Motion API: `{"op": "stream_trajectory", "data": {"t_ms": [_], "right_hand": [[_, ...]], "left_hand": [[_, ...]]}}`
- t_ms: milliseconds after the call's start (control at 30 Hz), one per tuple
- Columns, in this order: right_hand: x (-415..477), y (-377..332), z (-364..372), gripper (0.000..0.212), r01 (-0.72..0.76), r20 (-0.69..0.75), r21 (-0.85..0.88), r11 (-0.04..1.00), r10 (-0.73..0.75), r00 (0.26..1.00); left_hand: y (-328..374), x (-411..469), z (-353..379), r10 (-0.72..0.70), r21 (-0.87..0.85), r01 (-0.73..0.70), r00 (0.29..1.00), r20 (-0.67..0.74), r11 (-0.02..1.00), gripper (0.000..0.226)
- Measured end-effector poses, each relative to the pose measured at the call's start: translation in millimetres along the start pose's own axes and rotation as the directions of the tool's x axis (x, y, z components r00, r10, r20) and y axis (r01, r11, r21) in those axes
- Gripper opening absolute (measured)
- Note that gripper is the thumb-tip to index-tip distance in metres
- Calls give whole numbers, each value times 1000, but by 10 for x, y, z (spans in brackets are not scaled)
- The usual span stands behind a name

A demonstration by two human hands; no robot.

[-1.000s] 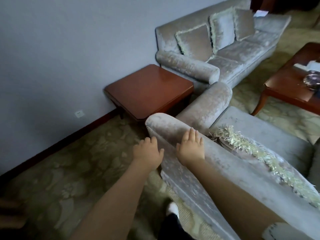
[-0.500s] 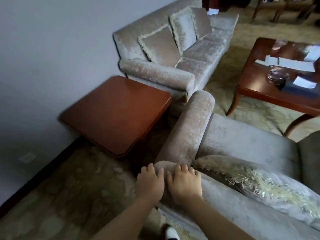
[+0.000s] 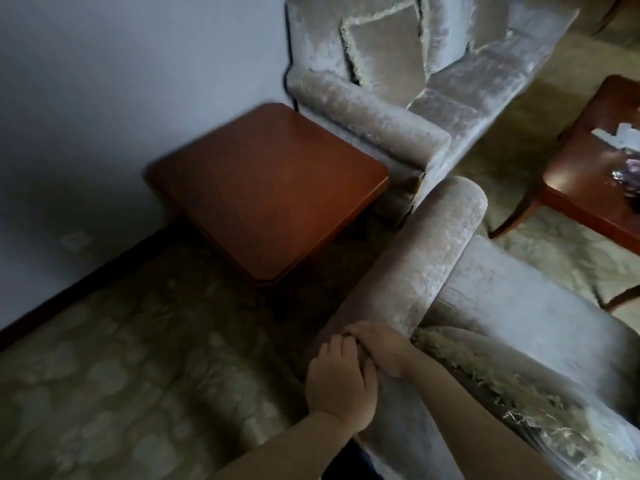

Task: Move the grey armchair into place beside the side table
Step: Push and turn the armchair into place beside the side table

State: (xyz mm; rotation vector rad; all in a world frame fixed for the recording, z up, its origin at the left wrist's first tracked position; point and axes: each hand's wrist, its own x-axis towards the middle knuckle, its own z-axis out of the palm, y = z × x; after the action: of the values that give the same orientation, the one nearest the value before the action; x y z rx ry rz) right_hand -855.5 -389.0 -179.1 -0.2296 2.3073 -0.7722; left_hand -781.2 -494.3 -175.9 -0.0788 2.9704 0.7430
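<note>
room: carpet (image 3: 121, 375), wall corner
hands: left hand (image 3: 341, 386) and right hand (image 3: 377, 348) both clutching armchair (image 3: 433, 271) back corner
gap: side table (image 3: 270, 188) ahead-left, armrest runs alongside

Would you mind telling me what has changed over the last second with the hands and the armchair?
Both hands slid to the back corner of the armchair: the left hand and right hand now press there together. The side table looks unmoved by the wall.
</note>
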Motion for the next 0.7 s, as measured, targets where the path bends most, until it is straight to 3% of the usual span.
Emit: {"op": "stream_trajectory", "data": {"t_ms": [100, 233, 367, 533, 700], "right_hand": [[376, -127, -46, 30, 19, 295, 15, 1000, -23, 955], [591, -116, -47, 39, 35, 359, 78, 996, -61, 931], [550, -49, -41, 43, 127, 294, 46, 991, -135, 946], [425, -24, -101, 30, 185, 169, -70, 980, -171, 971], [199, 41, -64, 31, 23, 5, -53, 998, -23, 1000]], "left_hand": [[3, -8, -20, 19, -8, -19, 1000, -21, 1000, 31], [-18, 37, 1, 0, 11, 0, 1000, -31, 1000, 37], [-1, 38, 1, -67, 110, 59, 995, 74, 992, 56], [12, 44, -21, 50, 242, -77, 992, 119, 967, 46], [-66, 158, -104, 199, 280, -265, 950, 242, 923, 34]]}}
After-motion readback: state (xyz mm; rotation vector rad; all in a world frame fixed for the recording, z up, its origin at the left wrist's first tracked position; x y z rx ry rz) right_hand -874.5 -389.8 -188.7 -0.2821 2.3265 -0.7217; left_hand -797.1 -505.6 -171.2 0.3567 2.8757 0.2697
